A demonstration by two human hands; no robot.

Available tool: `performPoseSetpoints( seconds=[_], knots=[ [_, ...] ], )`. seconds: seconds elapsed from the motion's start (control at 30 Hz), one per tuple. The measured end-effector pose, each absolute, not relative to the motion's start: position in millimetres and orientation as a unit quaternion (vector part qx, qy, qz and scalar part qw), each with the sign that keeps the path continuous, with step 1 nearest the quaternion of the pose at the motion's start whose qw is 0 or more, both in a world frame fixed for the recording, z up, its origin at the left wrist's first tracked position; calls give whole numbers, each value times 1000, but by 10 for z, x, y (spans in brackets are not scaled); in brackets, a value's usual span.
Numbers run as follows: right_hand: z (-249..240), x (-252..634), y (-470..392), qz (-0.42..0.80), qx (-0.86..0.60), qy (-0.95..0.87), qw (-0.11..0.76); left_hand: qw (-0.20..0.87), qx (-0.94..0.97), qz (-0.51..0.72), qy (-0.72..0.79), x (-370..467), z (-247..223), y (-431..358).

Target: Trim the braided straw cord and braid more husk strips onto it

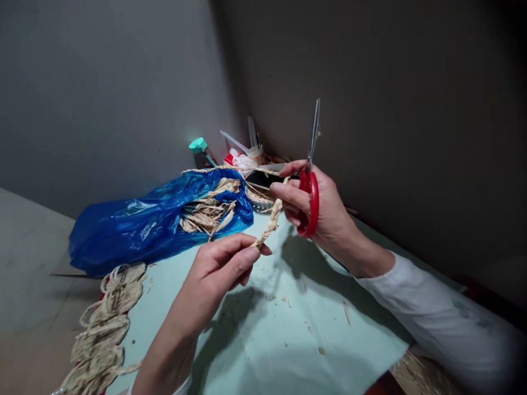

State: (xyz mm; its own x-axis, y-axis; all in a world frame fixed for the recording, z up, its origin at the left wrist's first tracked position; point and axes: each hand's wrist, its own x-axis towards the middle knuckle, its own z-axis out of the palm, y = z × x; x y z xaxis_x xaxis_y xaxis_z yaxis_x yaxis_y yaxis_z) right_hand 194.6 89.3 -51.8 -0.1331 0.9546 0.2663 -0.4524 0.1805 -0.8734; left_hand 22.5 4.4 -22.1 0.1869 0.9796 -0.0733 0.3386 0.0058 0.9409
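My left hand [222,269] pinches the lower end of a short braided straw cord [272,220] between thumb and fingers. Above the pale green tabletop, the cord slants up towards my right hand [334,222]. Looped on that hand are red-handled scissors [314,204], their blades pointing upward and looking closed together. The thumb and index finger of my right hand are close to the cord's upper end; whether they touch it I cannot tell.
A blue plastic bag [135,225] of dry straw strips [208,214] lies at the back left. Coiled straw braids [109,323] line the left edge. Behind are a teal-capped bottle [201,152], a dark phone-like slab [263,179] and a cup [256,153]. Straw scraps dot the table [263,351].
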Motion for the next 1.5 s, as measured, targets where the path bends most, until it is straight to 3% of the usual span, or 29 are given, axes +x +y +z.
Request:
performPoseSetpoints(
  seconds=[0.23, 0.6, 0.97, 1.17, 1.27, 1.37, 1.5],
  knots=[
    [-510, 1948, 894, 583, -280, -472, 600, 473, 601, 322, 558, 275, -142, 3],
    [-531, 1932, 878, 593, -273, -480, 586, 584, 526, 336, 519, 263, -148, 3],
    [-476, 1939, 846, 590, -234, -498, 591, 541, 491, 432, 529, 205, -201, 71],
    [-595, 1883, 896, 629, -234, -514, 533, 485, 505, 470, 537, 191, -200, 55],
    [-656, 1869, 911, 559, -307, -592, 492, 394, 516, 513, 561, 175, -237, 72],
    [-668, 1873, 888, 397, -382, -683, 480, 303, 514, 538, 595, 158, -271, 84],
    [-631, 1875, 787, 269, -378, -757, 460, 240, 498, 552, 623, 165, -247, 75]
  ],
)
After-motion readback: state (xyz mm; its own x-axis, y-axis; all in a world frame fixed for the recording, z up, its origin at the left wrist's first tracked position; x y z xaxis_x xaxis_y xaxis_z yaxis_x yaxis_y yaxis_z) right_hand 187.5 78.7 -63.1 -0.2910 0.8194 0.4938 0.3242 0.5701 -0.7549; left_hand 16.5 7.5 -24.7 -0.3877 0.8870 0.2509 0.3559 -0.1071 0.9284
